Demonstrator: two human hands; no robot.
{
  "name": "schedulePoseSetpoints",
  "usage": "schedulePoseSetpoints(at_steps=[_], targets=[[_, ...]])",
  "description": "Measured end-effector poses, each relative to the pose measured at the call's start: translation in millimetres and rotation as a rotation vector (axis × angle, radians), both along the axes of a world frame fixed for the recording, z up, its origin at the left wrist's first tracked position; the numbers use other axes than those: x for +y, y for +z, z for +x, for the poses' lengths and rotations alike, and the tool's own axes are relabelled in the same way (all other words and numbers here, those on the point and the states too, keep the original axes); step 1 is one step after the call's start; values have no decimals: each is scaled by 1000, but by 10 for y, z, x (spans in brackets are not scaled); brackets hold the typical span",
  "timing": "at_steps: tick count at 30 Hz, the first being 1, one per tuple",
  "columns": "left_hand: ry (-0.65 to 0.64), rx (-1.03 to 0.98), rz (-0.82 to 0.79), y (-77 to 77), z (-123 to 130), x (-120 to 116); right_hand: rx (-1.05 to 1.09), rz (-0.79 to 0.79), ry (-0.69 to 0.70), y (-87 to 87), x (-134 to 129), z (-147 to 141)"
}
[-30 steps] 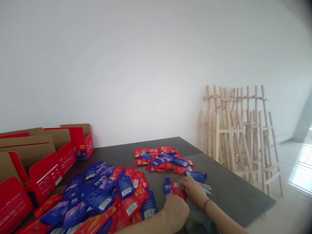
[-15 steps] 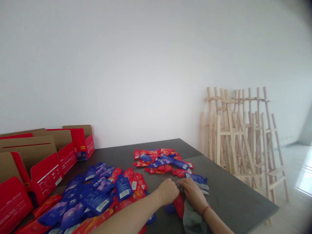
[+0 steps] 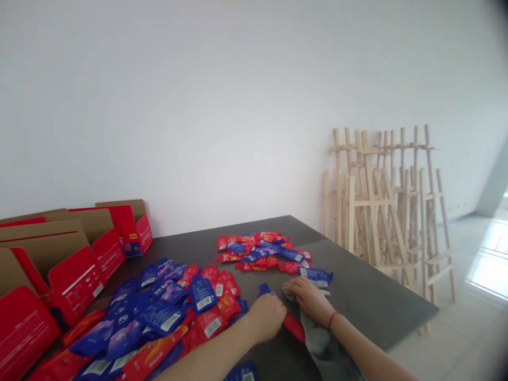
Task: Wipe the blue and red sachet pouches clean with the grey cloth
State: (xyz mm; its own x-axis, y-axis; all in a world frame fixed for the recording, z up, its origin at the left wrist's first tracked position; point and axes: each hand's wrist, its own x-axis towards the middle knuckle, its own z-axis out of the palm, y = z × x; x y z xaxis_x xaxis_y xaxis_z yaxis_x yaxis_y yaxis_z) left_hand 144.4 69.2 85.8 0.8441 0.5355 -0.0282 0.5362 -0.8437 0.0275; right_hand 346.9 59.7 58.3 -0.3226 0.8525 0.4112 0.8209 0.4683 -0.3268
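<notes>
Grey cloth (image 3: 321, 338) bunches under the right hand (image 3: 310, 300), which lies flat with its fingers stretched out, so that grip is open, the fingertips resting on the cloth's crumpled edge. A red cord bracelet (image 3: 333, 319) circles that wrist. The left hand (image 3: 265, 317) sits just beside it at nine o'clock, curled and knuckles up. Its grip looks closed, but the fingers are hidden, so I cannot tell whether it holds anything. A blue sachet (image 3: 264, 289) pokes out at its twelve o'clock, and a red sachet (image 3: 294, 326) lies at its four o'clock. Another blue sachet (image 3: 315, 275) lies at the right hand's twelve o'clock. On the dark surface (image 3: 369, 301), a large heap of red and blue sachets (image 3: 166, 317) spreads at the left hand's nine o'clock, and a smaller heap (image 3: 262, 248) at twelve. Red cardboard display boxes (image 3: 75, 286) stand at ten o'clock, wooden easels (image 3: 381, 211) at two.
</notes>
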Motion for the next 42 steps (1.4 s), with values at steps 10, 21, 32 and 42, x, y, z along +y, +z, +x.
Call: schedulePoseSetpoints(at_steps=[10,21,32,42], targets=[[401,-400,-536,-52,-153,-34,119,178,-65,174,-255,36],[645,-851,-1377,-307,-226,-60,83,85,98,121,-141,-362],[733,-759,-1308,-357,-145,13,-154,-166,-81,106,154,-514],[704,-768,-1294,-282,-139,-45,-70,-156,48,-70,-448,-530]])
